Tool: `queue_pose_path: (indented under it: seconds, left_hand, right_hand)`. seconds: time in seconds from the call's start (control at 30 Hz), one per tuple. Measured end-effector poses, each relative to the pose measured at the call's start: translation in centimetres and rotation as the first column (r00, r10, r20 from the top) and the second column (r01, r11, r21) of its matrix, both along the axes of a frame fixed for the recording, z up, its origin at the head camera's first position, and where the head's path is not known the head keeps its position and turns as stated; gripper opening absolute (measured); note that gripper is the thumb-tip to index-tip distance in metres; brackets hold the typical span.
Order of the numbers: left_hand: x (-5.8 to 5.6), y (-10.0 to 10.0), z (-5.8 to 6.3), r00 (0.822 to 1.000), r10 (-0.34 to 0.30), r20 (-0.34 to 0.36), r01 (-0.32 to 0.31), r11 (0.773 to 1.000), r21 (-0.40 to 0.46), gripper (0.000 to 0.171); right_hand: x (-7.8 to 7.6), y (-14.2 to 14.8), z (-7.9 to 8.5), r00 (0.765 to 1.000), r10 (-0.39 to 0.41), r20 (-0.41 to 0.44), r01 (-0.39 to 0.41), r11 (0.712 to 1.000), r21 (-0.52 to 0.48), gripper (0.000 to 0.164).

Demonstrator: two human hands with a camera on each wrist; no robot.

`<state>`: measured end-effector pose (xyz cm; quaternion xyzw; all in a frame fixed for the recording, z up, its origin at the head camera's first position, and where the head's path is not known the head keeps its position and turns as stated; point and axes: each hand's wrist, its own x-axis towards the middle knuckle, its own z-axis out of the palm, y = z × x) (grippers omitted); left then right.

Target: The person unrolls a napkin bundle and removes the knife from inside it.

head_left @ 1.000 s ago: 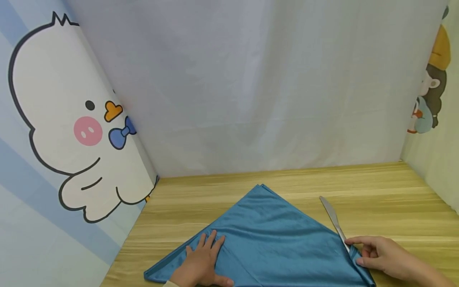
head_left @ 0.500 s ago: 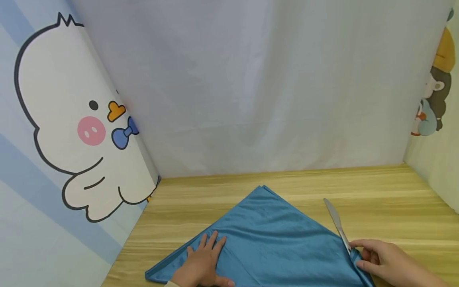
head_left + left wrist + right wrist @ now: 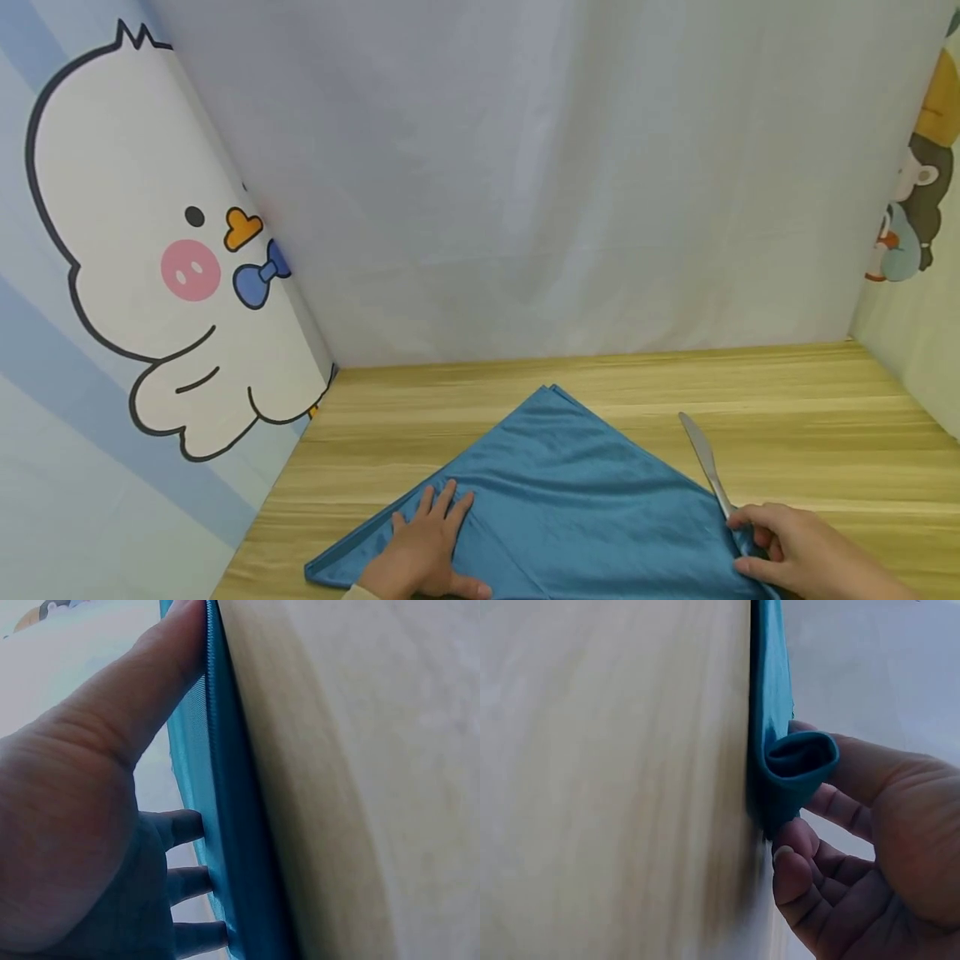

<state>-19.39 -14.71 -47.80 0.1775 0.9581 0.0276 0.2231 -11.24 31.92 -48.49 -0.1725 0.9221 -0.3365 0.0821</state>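
A shiny blue cloth, folded into a triangle, lies on the table with its point facing away. My left hand rests on its left part, fingers spread. A silver table knife lies slantwise at the cloth's right edge, blade tip pointing away, its handle end hidden by cloth and fingers. With thumb and fingers curled, my right hand grips the cloth's right corner around the handle. The right wrist view shows that corner as a rolled fold. Thumb and fingertips touch the cloth in the left wrist view.
The wood-grain table runs back to a pale grey curtain. A printed panel with a white cartoon bird stands at the left. On the right is another printed panel.
My right fingers have curled further over the fold, covering more of it and reaching the knife handle. The knife has shifted slightly right. My left hand stays in place; the head view drifts a little.
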Motion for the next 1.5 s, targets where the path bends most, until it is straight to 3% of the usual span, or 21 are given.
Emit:
queue_pose_path:
  seconds: [0.53,0.8,1.2,1.5]
  left_hand:
    - [0.01,-0.24,-0.2,1.0,0.002,0.02,-0.003,1.0,0.014,0.115]
    - [0.01,-0.19,-0.16,1.0,0.013,0.016,-0.013,1.0,0.005,0.116]
    - [0.0,-0.08,-0.21,1.0,0.004,0.005,-0.004,1.0,0.009,0.116]
    - [-0.05,-0.34,-0.28,1.0,-0.004,0.003,0.004,1.0,0.017,0.115]
  right_hand:
    - [-0.28,-0.17,-0.98,1.0,0.0,-0.008,0.0,1.0,0.021,0.027]
    - [-0.49,-0.48,-0.57,0.999,-0.035,-0.009,0.035,0.998,0.048,0.023]
    - [-0.33,-0.39,-0.09,0.996,0.033,-0.085,-0.029,0.998,0.051,0.025]
    - [-0.86,-0.22,-0.07,0.999,0.044,-0.017,-0.044,0.999,0.029,0.023]
